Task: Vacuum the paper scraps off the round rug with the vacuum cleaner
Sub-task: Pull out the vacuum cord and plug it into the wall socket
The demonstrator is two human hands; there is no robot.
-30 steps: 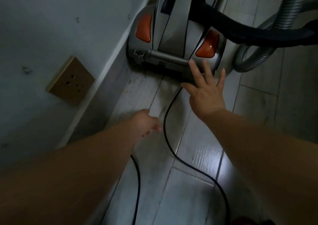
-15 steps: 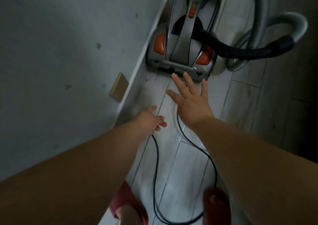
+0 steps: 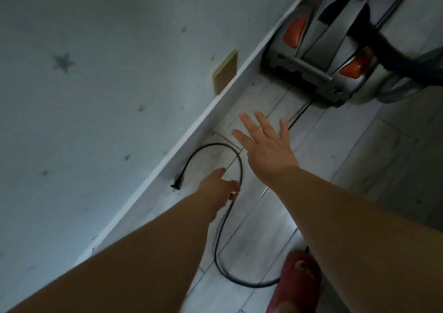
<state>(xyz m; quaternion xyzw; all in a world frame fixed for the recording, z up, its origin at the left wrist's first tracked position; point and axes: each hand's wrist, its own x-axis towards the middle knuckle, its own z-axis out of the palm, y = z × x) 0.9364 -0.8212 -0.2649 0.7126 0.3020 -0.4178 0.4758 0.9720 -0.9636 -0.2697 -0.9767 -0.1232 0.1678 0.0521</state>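
Your left hand [image 3: 219,185] curls its fingers round the power cord [image 3: 240,169]. The cord arcs over to its plug [image 3: 176,184], which lies on the floor [image 3: 359,169] by the skirting [image 3: 206,121], just left of that hand. Your right hand [image 3: 266,149] hovers spread and holds nothing, nearer the vacuum cleaner [image 3: 318,56] by the wall. The wall socket [image 3: 225,73] sits beyond the plug, toward the vacuum cleaner.

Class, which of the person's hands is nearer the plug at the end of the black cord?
Left. The left hand grips the cord just beside the plug; the right hand hovers open farther off, toward the vacuum cleaner.
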